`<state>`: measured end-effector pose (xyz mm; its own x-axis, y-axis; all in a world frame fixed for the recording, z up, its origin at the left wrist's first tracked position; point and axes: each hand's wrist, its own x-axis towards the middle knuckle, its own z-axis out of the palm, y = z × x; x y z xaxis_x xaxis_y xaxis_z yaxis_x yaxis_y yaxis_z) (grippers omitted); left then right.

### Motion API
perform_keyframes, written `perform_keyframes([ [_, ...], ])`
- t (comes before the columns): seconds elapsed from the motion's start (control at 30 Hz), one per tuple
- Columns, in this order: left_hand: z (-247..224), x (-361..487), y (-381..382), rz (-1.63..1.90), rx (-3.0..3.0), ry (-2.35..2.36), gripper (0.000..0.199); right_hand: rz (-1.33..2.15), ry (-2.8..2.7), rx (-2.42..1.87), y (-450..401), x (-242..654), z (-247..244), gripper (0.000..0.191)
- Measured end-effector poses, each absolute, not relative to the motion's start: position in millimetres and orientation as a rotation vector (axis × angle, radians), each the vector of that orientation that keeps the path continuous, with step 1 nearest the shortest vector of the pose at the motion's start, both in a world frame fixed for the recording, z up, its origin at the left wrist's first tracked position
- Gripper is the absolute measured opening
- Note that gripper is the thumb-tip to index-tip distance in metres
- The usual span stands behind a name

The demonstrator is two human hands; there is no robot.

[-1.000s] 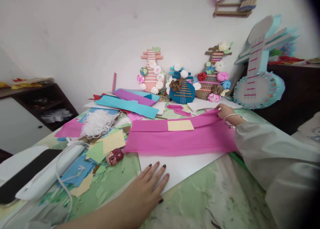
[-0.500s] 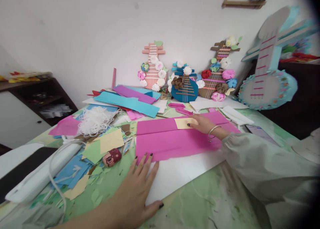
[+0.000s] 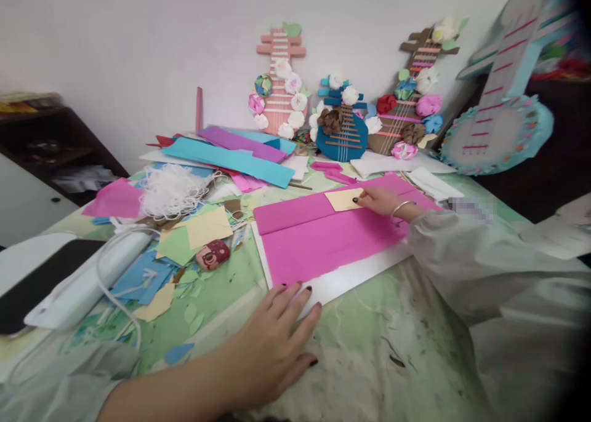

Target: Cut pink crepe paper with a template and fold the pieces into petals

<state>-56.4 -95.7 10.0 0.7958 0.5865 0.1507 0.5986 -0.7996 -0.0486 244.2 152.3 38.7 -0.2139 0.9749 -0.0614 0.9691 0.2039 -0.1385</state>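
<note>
A bright pink crepe-like paper sheet [image 3: 305, 250], creased lengthwise, lies over a white board [image 3: 355, 278] whose near edge shows beneath it. My left hand [image 3: 277, 336] rests at the near edge of the board, fingers spread, fingertips at the pink paper's lower left corner. On the far part of the pink sheet, my right hand [image 3: 381, 202] pinches the right end of a small pale yellow card [image 3: 340, 200]. Its other fingers are partly curled over the sheet, and a bracelet [image 3: 401, 208] circles the wrist.
White string [image 3: 173, 191], yellow paper [image 3: 210, 226], a dark red patterned object [image 3: 213, 254] and paper scraps crowd the left. Blue paper [image 3: 226, 162] lies behind. Flower-decorated paper instruments [image 3: 342, 130] stand along the wall. A white power strip with cable [image 3: 92, 280] lies far left.
The camera view has tilted down. The pink sheet and white board now sit more slanted, with the board's left edge showing. My left hand has shifted right; my right hand stays at the card.
</note>
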Motion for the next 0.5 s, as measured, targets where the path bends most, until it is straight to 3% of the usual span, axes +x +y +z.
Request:
perform_keyframes([
  [0.1, 12.4, -60.0, -98.0, -0.278, -2.947, -0.789, 0.047, 0.195, -2.27, -2.107, 159.6, 234.9, 39.0, 0.044],
  [0.2, 17.4, -66.4, -96.0, -0.445, -2.907, -0.737, 0.039, 0.168, -2.15, -2.222, 169.3, 222.4, 38.2, 0.065],
  [0.4, 16.8, -81.3, -82.9, -0.406, -2.759, -1.124, 0.071, 0.283, -1.981, -2.331, 182.8, 210.7, 47.2, 0.082],
  [0.5, 9.9, -85.5, -82.6, -0.342, -2.844, -1.084, 0.061, 0.335, -1.848, -2.387, 186.4, 215.5, 50.2, 0.08],
])
